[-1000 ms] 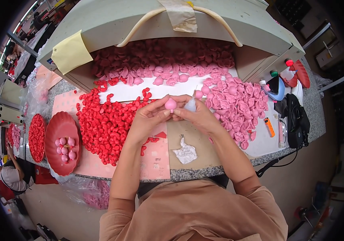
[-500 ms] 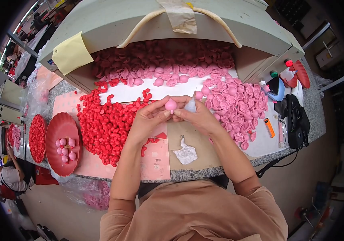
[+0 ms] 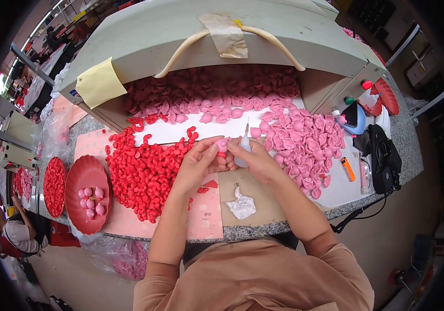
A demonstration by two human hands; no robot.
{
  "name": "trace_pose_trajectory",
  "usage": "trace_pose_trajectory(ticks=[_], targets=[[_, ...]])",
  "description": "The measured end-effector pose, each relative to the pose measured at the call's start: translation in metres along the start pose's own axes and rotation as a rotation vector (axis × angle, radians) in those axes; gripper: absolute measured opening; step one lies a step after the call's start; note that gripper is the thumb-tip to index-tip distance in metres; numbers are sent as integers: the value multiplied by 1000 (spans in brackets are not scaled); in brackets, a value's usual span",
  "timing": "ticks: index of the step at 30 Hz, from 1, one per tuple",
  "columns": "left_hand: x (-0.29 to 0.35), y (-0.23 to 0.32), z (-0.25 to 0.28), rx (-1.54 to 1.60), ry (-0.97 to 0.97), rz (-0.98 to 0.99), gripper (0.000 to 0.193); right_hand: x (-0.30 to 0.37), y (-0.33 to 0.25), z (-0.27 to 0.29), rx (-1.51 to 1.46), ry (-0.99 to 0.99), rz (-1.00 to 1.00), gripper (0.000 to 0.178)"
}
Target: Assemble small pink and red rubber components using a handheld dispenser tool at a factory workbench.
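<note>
My left hand [image 3: 200,159] pinches a small round pink piece [image 3: 222,144] between thumb and fingers, with a bit of red [image 3: 221,154] showing just below it. Close against it, my right hand [image 3: 260,161] is closed around a small translucent bottle [image 3: 244,144] whose thin needle tip points up and away from me. The right thumb and fingertip reach to the pink piece as well. A heap of small curved red pieces [image 3: 147,173] lies beside my left forearm. Past my right hand is a pile of pink petal-like cups and balls [image 3: 305,137].
A grey hood [image 3: 279,49] arches over more pink pieces at the back. On the left stand a red scalloped dish [image 3: 88,220] with several pink balls and another heaped dish of red pieces [image 3: 54,186]. Crumpled white tissue [image 3: 242,206], an orange lighter [image 3: 347,169] and a black bag [image 3: 382,158] lie nearer right.
The pink piece has turned in my fingers, and red now shows beneath it. The bottle stays in my right hand, its needle more upright. The whole view has shifted slightly.
</note>
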State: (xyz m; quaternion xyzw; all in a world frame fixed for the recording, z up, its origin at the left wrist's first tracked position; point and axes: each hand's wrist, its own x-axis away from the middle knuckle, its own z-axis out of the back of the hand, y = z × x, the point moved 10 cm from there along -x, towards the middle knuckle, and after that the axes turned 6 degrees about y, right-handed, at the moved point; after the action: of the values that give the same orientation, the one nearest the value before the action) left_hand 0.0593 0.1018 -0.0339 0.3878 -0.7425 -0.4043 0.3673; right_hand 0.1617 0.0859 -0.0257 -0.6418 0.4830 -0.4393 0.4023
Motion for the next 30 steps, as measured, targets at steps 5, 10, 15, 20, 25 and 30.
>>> trace_pose_trajectory(ticks=[5,10,15,20,25,30], targets=[[4,1,6,49,-4,37,32,-5,6,-10,-8,-25,-35,25],[7,4,12,20,-25,-1,30,-1,5,-12,46,60,7,30],[38,65,57,-82,264,-252,30,5,-3,0,140,160,113,37],[153,146,166,-980,1048,-752,30,2,-11,-6,124,165,139,36],[214,164,171,-1309,1331,-816,32,5,-14,-10,178,142,177,38],[159,154,-24,-10,-145,-699,22,8,-8,-5,257,155,212,41]])
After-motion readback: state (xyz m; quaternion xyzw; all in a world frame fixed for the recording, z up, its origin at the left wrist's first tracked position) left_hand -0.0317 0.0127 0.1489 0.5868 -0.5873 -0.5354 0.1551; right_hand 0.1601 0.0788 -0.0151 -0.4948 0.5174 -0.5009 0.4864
